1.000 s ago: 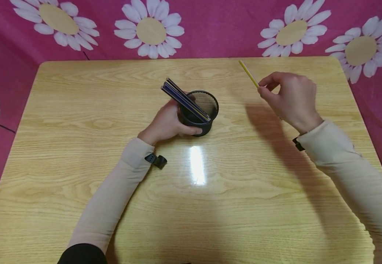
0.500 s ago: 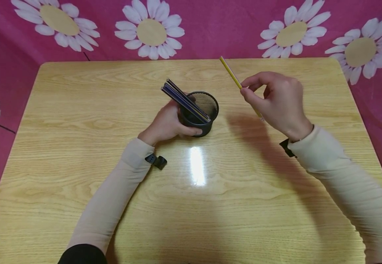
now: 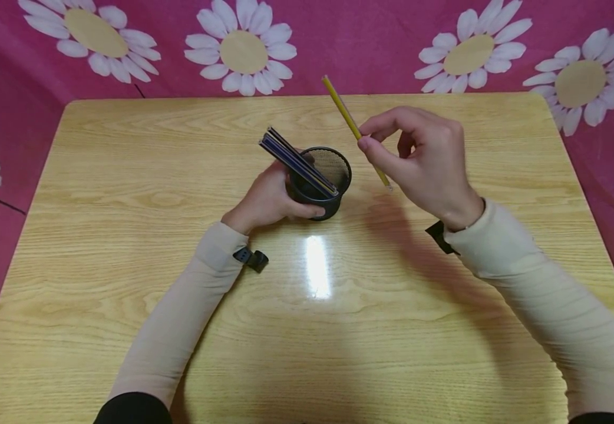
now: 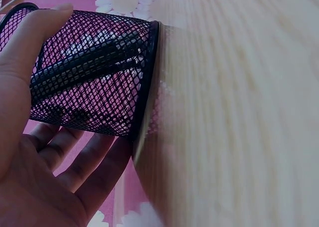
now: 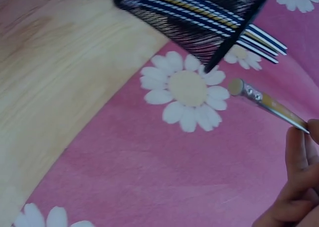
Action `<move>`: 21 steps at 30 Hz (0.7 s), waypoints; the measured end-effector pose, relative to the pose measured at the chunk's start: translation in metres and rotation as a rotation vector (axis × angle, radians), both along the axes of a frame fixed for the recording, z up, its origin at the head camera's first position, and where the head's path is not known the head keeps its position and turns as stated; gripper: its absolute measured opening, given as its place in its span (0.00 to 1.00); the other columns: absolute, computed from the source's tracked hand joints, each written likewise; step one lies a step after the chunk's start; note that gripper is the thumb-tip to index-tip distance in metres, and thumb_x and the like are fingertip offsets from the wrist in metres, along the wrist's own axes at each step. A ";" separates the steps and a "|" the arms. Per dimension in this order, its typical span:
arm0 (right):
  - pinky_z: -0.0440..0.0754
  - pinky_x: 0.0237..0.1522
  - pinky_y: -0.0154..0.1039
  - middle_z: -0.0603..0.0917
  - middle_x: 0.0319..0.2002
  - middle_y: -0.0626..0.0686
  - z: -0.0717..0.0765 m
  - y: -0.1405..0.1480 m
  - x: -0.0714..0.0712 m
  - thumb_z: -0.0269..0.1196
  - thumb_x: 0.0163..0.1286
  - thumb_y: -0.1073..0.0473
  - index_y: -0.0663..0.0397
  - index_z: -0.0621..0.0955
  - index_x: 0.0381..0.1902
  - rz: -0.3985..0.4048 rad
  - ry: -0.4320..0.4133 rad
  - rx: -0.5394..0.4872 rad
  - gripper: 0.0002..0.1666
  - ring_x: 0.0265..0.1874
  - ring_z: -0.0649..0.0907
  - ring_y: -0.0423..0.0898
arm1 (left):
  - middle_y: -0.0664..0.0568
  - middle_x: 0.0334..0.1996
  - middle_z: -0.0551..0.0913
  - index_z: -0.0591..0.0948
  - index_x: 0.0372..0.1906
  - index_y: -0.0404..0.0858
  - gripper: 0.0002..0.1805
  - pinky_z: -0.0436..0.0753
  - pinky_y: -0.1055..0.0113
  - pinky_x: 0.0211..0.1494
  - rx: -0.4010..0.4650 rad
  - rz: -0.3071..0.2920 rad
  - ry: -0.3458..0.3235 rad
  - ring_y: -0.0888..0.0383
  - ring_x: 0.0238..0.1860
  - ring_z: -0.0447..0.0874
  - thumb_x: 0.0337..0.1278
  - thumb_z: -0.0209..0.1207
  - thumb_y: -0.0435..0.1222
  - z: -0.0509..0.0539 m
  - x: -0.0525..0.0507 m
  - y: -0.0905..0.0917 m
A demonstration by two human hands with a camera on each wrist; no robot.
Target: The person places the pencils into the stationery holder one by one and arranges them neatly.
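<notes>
My left hand [image 3: 268, 197] grips a black mesh pencil cup [image 3: 337, 159] that stands on the table, thumb on the near side and fingers round the far side. Several dark striped pencils [image 3: 291, 156] lean inside it toward the left; the mesh partly hides them in the left wrist view. To the right of the cup, my right hand [image 3: 423, 159] pinches a yellow striped pencil [image 3: 340, 107] in the air between thumb and index finger. That pencil slants, its upper end away from me. Its lower end, tan with a silvery band, faces the cup in the right wrist view.
The wooden table [image 3: 370, 347] runs back to a pink cloth [image 3: 355, 47] printed with white daisies. A light glare [image 3: 317, 265] shines on the tabletop in front of the cup.
My right hand has moved left toward the cup with the yellow pencil, and more of the pencil's lower end shows. My left hand and the cup have stayed in place.
</notes>
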State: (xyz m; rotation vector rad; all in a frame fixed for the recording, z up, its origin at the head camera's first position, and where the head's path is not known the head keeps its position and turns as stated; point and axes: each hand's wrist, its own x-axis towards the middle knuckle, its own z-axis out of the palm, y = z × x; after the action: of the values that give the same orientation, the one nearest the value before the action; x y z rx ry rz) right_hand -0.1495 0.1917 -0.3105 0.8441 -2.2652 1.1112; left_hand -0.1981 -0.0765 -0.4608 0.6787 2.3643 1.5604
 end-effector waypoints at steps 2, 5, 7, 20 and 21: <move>0.66 0.25 0.27 0.92 0.34 0.56 0.002 -0.004 0.000 0.73 0.71 0.66 0.66 0.91 0.41 0.015 0.010 -0.034 0.06 0.23 0.74 0.35 | 0.51 0.71 0.79 0.71 0.76 0.38 0.62 0.64 0.63 0.79 0.002 -0.007 -0.003 0.58 0.72 0.75 0.32 0.91 0.48 0.013 0.006 0.001; 0.65 0.25 0.28 0.92 0.34 0.54 0.004 -0.010 0.000 0.73 0.70 0.68 0.66 0.90 0.42 0.034 0.022 -0.072 0.05 0.23 0.73 0.36 | 0.44 0.72 0.78 0.70 0.76 0.33 0.61 0.63 0.60 0.80 0.006 -0.016 -0.023 0.51 0.73 0.74 0.35 0.90 0.45 0.028 0.012 0.002; 0.65 0.25 0.28 0.92 0.34 0.53 0.006 -0.014 0.000 0.72 0.70 0.69 0.66 0.90 0.42 0.044 0.026 -0.094 0.05 0.23 0.73 0.36 | 0.42 0.72 0.78 0.69 0.76 0.32 0.60 0.62 0.59 0.81 0.001 -0.015 -0.030 0.50 0.74 0.74 0.36 0.90 0.44 0.031 0.013 0.002; 0.64 0.26 0.29 0.92 0.35 0.54 0.009 -0.033 -0.004 0.72 0.70 0.70 0.67 0.90 0.42 0.084 0.060 -0.170 0.04 0.22 0.73 0.38 | 0.59 0.69 0.80 0.72 0.76 0.44 0.63 0.66 0.64 0.77 -0.008 -0.002 0.028 0.63 0.70 0.75 0.29 0.91 0.55 -0.011 -0.005 -0.001; 0.64 0.26 0.29 0.92 0.35 0.54 0.009 -0.034 -0.005 0.72 0.70 0.70 0.67 0.90 0.42 0.084 0.064 -0.173 0.04 0.22 0.72 0.38 | 0.61 0.68 0.80 0.72 0.76 0.46 0.63 0.66 0.65 0.77 -0.001 -0.002 0.031 0.65 0.69 0.75 0.28 0.91 0.58 -0.018 -0.008 -0.001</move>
State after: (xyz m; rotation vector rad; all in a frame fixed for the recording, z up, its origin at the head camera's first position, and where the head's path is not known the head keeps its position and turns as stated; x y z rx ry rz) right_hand -0.1544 0.1572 -0.3020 0.8979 -2.0641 1.2782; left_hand -0.2065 -0.0779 -0.4787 0.7094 2.3856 1.5589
